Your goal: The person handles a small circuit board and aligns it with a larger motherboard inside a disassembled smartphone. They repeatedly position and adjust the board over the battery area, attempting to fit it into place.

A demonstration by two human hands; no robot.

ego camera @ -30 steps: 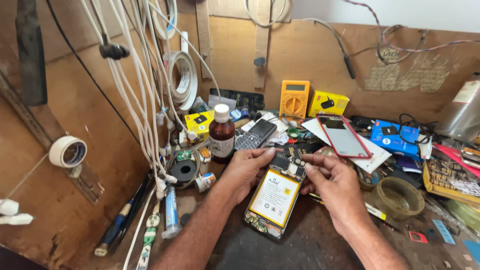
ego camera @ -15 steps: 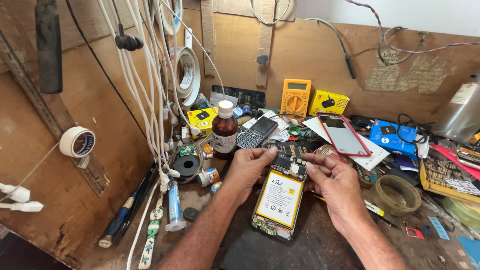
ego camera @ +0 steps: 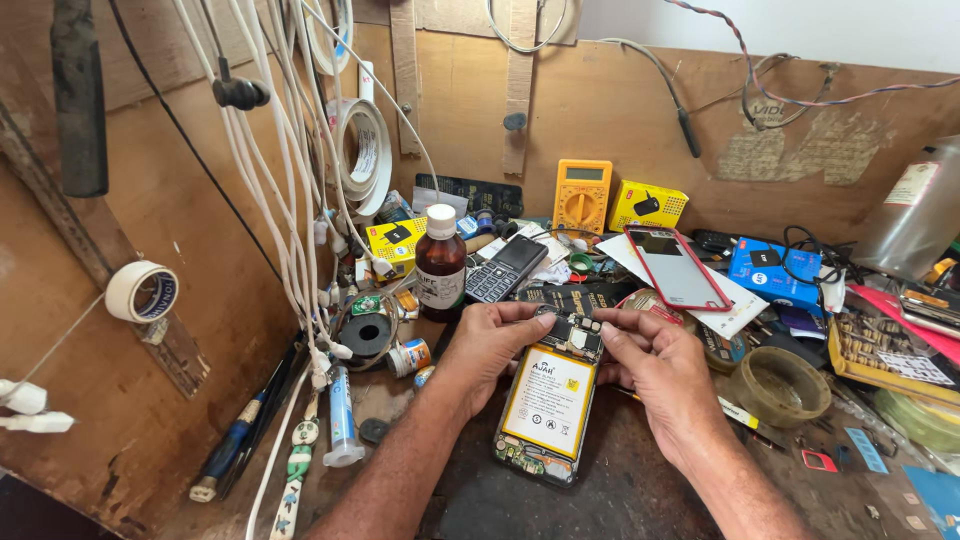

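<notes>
Hands have barely moved: our left hand (ego camera: 490, 345) and right hand (ego camera: 655, 365) still pinch the opened phone (ego camera: 550, 400)'s top edge, fingers seemingly closed on it, over the counter (ego camera: 620, 500).

I count: opened phone (ego camera: 548, 402) 1 | hands on it 2, left hand (ego camera: 492, 340), right hand (ego camera: 655, 362) | brown bottle (ego camera: 440, 263) 1 | yellow multimeter (ego camera: 583, 196) 1 | keypad phone (ego camera: 510, 268) 1 | tape rolls on wall 2, large roll (ego camera: 362, 155), small roll (ego camera: 141, 292)

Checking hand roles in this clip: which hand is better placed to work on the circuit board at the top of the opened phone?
Probably the right hand: its fingertips rest on the board's top edge, while the left hand grips the opened phone along its side, steadying it.
</notes>
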